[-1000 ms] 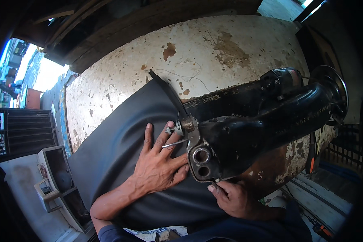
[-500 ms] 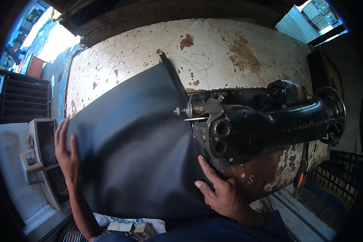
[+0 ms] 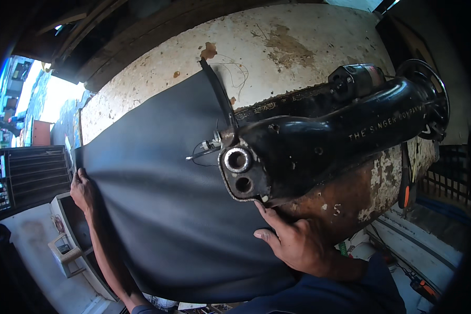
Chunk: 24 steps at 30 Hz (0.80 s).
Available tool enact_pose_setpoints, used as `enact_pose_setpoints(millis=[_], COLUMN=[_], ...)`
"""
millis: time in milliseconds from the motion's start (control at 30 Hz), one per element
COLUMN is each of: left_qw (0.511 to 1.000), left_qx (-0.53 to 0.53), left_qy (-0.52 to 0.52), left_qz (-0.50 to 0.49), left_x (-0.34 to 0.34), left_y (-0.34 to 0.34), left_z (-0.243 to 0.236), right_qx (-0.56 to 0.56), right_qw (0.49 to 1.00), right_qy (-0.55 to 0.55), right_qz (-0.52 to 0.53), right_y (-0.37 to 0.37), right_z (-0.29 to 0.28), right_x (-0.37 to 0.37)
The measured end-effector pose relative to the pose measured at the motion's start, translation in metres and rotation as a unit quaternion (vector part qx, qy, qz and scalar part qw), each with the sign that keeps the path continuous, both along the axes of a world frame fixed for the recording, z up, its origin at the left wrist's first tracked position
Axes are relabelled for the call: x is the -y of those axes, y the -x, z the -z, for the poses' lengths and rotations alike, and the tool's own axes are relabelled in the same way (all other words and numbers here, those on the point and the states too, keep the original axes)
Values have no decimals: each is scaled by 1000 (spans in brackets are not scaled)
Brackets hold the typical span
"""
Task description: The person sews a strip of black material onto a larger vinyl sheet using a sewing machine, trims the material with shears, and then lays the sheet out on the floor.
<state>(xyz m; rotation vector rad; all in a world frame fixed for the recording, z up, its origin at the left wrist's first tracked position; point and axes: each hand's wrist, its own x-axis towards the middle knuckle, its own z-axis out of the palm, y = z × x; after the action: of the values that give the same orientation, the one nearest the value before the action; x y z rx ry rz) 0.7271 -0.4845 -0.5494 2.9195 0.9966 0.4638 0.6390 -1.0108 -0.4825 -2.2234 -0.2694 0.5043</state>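
Note:
A large sheet of smooth black leatherette (image 3: 157, 209) spreads over the worn table, its far edge folded into a narrow strip. That strip runs in beneath the head of a black sewing machine (image 3: 309, 152) on the right. At the sheet's left edge, my left hand (image 3: 83, 192) is closed on the material, fingers at the rim. My right hand (image 3: 301, 243) rests on the sheet just in front of the machine head, index finger stretched toward it and thumb apart. The machine's head hides the needle area.
Behind the sheet, the stained whitish tabletop (image 3: 235, 31) carries a loose thread (image 3: 240, 70). A motor (image 3: 356, 81) sits behind the machine arm, with a handwheel (image 3: 429, 94) at its right end. An orange-handled tool (image 3: 406, 196) hangs near the table's right side. Low shelving (image 3: 70, 225) stands left.
My left hand's fingers were spread at the sheet's edge and have now closed on it. My view has shifted, and the machine head appears turned. My right hand keeps its pose by the machine.

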Motion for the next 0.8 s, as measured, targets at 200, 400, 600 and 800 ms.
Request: enact_pose_setpoints(millis=[200, 400, 600, 800], left_qw=[963, 777, 739, 736], left_qx=[20, -115, -119, -135], left_qy=[5, 124, 125, 119], left_qz=[267, 606, 652, 652], left_x=[124, 281, 307, 310], left_y=[58, 101, 91, 94], left_z=[-10, -41, -39, -36], right_qx=[45, 23, -297, -344], right_qw=[999, 986, 889, 853], right_qy=[22, -110, -296, -337], right_qz=[21, 121, 183, 201], right_y=[25, 74, 105, 117], right_z=[9, 1, -9, -3], right_x=[-3, -14, -6, -2])
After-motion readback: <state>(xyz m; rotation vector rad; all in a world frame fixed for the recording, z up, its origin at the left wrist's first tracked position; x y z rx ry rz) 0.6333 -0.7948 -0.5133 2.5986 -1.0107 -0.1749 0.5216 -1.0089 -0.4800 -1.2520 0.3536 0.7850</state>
